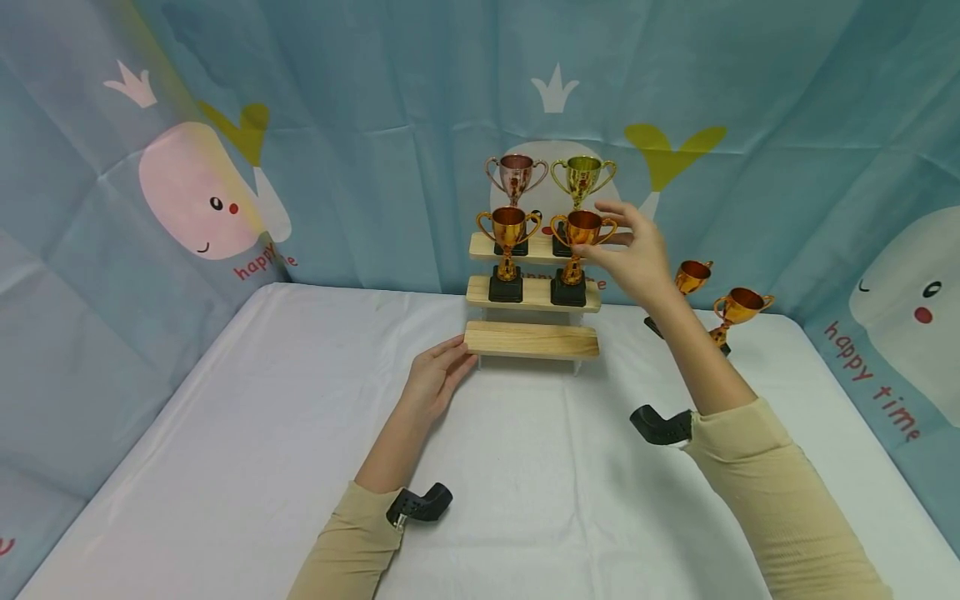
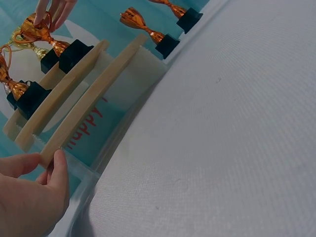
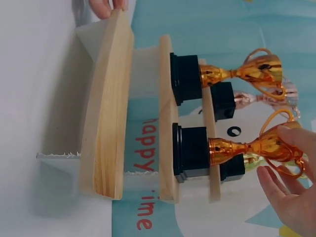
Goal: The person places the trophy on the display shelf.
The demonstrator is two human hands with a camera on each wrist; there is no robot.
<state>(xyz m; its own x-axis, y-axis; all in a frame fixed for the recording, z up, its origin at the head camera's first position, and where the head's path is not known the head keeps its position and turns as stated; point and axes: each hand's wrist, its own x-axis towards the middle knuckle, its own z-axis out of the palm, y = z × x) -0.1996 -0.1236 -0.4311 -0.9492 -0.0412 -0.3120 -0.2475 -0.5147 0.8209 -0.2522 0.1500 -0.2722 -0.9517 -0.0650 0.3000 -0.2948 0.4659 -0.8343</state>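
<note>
A three-step wooden stand [image 1: 531,339] sits at the back middle of a white table. Its top step carries a rose trophy [image 1: 515,179] and a gold trophy [image 1: 582,177]. Two orange trophies stand on the middle step. My right hand [image 1: 618,246] reaches the right orange trophy [image 1: 573,254], with straight, spread fingers [image 3: 289,185] touching its cup and handle. My left hand [image 1: 437,379] lies on the table, its straight fingertips [image 2: 59,168] against the left end of the bare bottom step [image 2: 94,94].
Two more orange trophies [image 1: 692,279] [image 1: 738,312] stand on the table right of the stand, behind my right forearm. A blue whale-print cloth [image 1: 337,125] hangs behind and along both sides. The white tabletop [image 1: 300,433] stretches toward me.
</note>
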